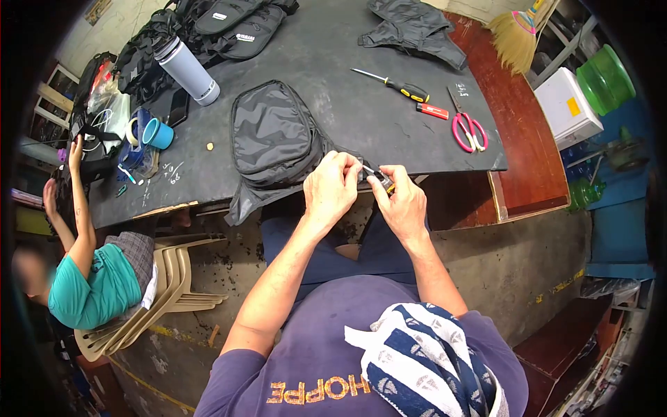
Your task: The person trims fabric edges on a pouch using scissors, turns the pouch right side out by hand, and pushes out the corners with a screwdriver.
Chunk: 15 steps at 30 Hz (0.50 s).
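A black bag lies at the table's front edge, its strap running toward my hands. My left hand is closed at that strap, fingertips pinched on something too small to make out. Close beside it, my right hand is closed around a small tool with a thin metal tip and a black and yellow body. The tool's tip points at my left fingertips. What lies between the fingers is mostly hidden.
On the table are a screwdriver, red lighter, pink-handled scissors, grey bottle, blue cup and more black bags. A co-worker sits at the left on stacked chairs.
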### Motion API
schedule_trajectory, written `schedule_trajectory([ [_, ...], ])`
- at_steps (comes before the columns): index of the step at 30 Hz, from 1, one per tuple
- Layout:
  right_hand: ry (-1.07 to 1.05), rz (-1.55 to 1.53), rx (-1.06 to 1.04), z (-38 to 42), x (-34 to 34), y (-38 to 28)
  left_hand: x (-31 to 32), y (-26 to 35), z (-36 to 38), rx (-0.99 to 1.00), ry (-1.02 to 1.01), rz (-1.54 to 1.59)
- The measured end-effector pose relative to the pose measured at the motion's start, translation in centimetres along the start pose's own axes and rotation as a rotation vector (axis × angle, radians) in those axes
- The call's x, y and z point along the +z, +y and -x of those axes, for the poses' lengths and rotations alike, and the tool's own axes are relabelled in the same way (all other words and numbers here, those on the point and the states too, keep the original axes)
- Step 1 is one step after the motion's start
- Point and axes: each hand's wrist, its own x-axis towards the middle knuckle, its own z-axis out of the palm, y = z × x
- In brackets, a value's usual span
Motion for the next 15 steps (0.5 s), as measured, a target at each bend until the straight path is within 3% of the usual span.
schedule_trajectory([
  [13,-0.076,0.042,0.087,0.3,1.1,0.8,0.2,-1.2,-0.2,0.046,0.030,0.027],
  [15,0.001,-0.021,0.074,0.2,0.6,0.4,0.2,-2.5,-0.4,-0.024,0.018,0.306],
])
